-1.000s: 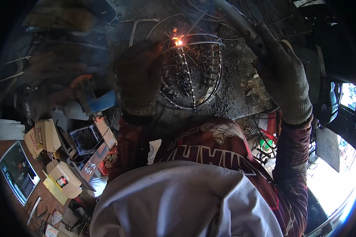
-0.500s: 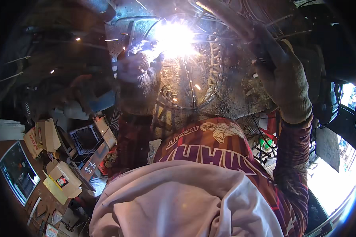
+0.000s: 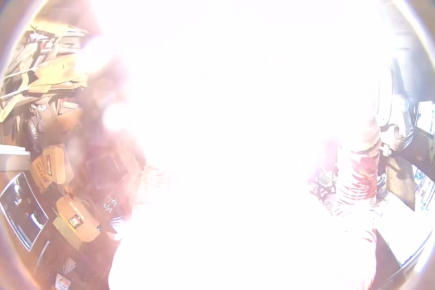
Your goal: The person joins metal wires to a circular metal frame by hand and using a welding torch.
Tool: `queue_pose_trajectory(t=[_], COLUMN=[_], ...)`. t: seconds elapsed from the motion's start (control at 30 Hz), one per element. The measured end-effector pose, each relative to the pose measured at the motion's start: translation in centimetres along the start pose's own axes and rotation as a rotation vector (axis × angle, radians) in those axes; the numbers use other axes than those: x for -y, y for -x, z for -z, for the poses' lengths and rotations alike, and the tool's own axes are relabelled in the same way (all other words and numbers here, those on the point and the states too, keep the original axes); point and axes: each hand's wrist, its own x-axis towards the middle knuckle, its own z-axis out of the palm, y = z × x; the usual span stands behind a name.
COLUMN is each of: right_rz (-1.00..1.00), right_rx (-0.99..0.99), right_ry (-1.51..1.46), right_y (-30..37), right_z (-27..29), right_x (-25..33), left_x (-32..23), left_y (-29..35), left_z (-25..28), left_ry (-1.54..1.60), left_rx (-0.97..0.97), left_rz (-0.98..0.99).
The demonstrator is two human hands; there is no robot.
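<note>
White glare fills the middle of the head view and swallows the work surface. My right hand is lost in it, except for the pale cuff of its glove (image 3: pixel 368 136) at the right edge of the glare. Below the cuff, my striped right sleeve (image 3: pixel 360 176) runs down, partly bleached. My left hand and forearm cannot be made out at all. Whatever either hand holds or touches is hidden by the light, and so are the fingers of both.
At left lie an open cardboard box (image 3: pixel 77 217), another carton (image 3: pixel 50 164) and a dark framed glass panel (image 3: pixel 24 210). Stacked yellowish sheets and bars (image 3: pixel 58 72) stand farther off. On the right, a flat board (image 3: pixel 400 181) hangs beside a bright opening.
The welding arc's light has flared over the view. Earlier my gloved right hand gripped a welding electrode holder, and my gloved left hand was beside the arc; both are now whited out.
</note>
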Motion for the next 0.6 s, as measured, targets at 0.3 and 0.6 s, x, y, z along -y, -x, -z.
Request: queue_pose_trajectory(t=[0.3,0.6], right_rz=[0.132,-0.104], right_rx=[-0.057,0.058], right_ry=[-0.032,-0.036], right_y=[-0.6,-0.5], right_z=[-0.8,-0.5], right_x=[-0.9,1.3], left_x=[-4.7,-5.1], left_y=[-0.7,-1.0], left_z=[-2.3,-2.1], left_ry=[-0.519,-0.566], left_rx=[-0.278,-0.259], left_rz=[-0.29,-0.318])
